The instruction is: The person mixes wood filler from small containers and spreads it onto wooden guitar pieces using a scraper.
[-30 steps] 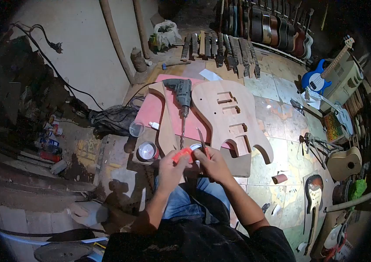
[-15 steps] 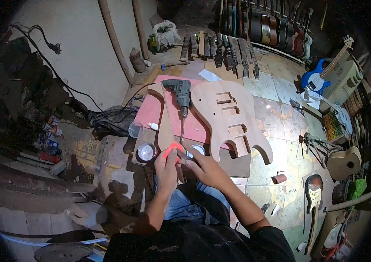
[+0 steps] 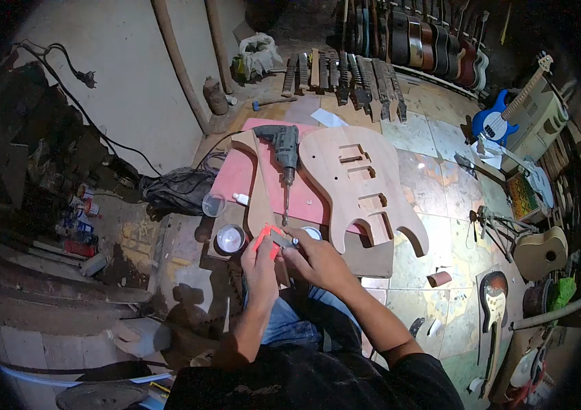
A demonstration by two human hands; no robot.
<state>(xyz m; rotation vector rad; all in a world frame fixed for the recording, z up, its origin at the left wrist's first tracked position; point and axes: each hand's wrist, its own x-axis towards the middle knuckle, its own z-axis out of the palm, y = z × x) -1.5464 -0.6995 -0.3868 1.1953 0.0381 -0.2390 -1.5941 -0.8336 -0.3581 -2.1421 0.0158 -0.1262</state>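
Note:
My left hand is closed around a bright orange-red piece, whose kind I cannot make out. My right hand grips a flat grey blade-like piece, which lies against the orange-red piece. Just beyond my fingers is a long pale wooden guitar neck. To its right, a grey power drill rests with its bit pointing toward me. An unfinished wooden guitar body with routed cavities lies farther right. An open tin stands left of my left hand; another white container is partly behind my right hand.
A pink board lies under the drill, with a clear plastic cup and small white bottle beside it. Several guitar necks line the floor ahead. A blue bass and sandpaper roll are to the right.
The grey blade-like piece now shows more fully across the orange-red piece, and my right hand has shifted slightly. The drill, neck and guitar body stay in place.

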